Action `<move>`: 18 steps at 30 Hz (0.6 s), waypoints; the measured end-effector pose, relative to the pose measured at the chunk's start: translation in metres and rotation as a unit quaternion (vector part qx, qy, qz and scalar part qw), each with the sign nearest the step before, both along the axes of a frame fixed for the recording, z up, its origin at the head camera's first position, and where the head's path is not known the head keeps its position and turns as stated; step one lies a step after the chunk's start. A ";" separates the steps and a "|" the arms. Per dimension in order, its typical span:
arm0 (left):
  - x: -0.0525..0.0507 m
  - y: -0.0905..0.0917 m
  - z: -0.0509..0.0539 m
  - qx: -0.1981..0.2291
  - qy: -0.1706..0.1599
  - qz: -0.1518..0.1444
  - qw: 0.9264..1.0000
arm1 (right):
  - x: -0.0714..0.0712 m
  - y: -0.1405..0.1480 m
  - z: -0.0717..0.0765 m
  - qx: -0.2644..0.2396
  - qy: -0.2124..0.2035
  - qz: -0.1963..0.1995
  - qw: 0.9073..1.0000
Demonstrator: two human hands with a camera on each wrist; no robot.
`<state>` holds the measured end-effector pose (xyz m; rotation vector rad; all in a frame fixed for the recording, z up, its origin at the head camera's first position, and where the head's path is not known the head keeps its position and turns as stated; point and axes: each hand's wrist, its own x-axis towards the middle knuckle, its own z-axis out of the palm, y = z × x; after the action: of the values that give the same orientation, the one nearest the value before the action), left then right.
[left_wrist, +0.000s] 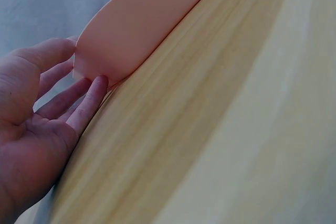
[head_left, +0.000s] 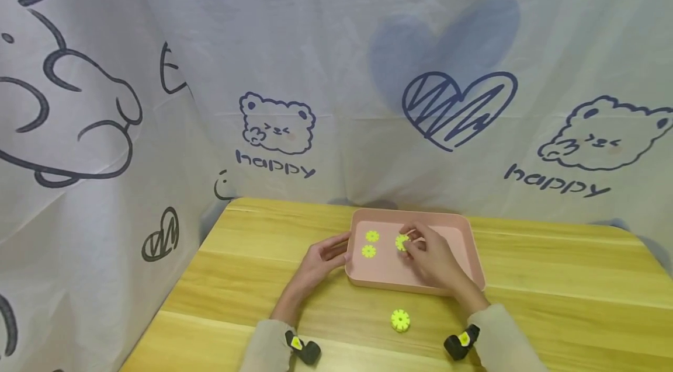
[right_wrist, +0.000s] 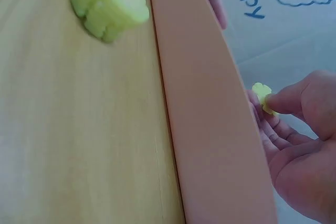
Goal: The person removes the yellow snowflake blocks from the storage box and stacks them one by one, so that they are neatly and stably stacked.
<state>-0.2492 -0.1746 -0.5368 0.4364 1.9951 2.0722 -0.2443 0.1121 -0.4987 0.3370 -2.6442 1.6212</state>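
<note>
My right hand [head_left: 433, 258] is over the pink tray [head_left: 462, 243], pinching a yellow notched disc [head_left: 402, 242] between thumb and fingertips. The right wrist view also shows this disc [right_wrist: 262, 96] above the tray's rim. Two more notched discs, one [head_left: 372, 236] behind the other [head_left: 369, 251], lie flat in the tray's left part. At the tray's left end, my left hand [head_left: 318, 261] touches the outer wall with fairly straight, spread fingers. On the table, in front of the tray, stands a short stack of notched discs [head_left: 401, 320], thick in the right wrist view [right_wrist: 107, 6].
The tray stands on a wood-grain table [head_left: 552, 296], close to its back edge. A white printed cloth [head_left: 336, 68] with hearts and bear drawings hangs behind and at the left. Small black cameras [head_left: 310, 351] are strapped to both wrists.
</note>
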 end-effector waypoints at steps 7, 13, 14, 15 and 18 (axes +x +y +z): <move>0.002 -0.001 0.000 0.003 -0.002 -0.002 1.000 | 0.017 0.004 0.006 -0.017 0.027 0.005 0.999; 0.002 -0.002 0.000 0.002 -0.004 -0.003 1.000 | 0.031 0.008 0.004 -0.031 0.036 0.014 0.999; 0.003 -0.002 0.000 0.002 -0.004 -0.003 1.000 | 0.033 0.009 0.004 -0.032 0.039 0.014 0.999; 0.002 -0.002 -0.001 0.001 -0.004 -0.003 1.000 | 0.035 0.009 0.004 -0.035 0.039 0.014 0.999; 0.002 -0.001 0.000 0.000 -0.002 -0.003 1.000 | 0.042 0.011 0.004 -0.047 0.037 0.017 0.998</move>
<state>-0.2468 -0.1760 -0.5372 0.4377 1.9889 2.0666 -0.2028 0.1230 -0.4944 0.4307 -2.5133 1.7003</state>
